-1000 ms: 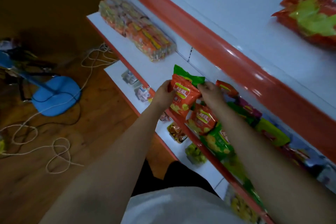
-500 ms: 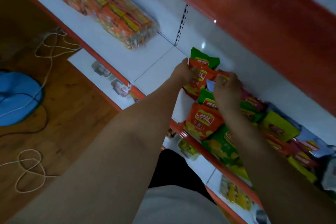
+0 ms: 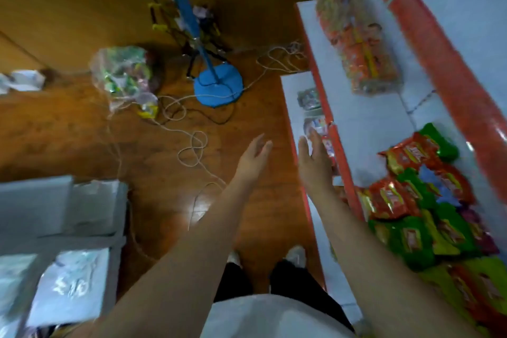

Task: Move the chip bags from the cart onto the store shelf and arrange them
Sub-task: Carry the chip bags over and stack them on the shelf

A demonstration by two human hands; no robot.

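Head view, blurred: left hand and right hand both held out over the floor, fingers straight and loosely spread, neither holding anything. Chip bags, red, green and some blue, lie overlapping in a heap on the white shelf just right of the right hand; farther along the same shelf, beyond both hands, a clear-wrapped multipack. Cart down left of the left hand, holding pale bags, print unreadable; a clear sack of mixed packets sits on the floor ahead-left.
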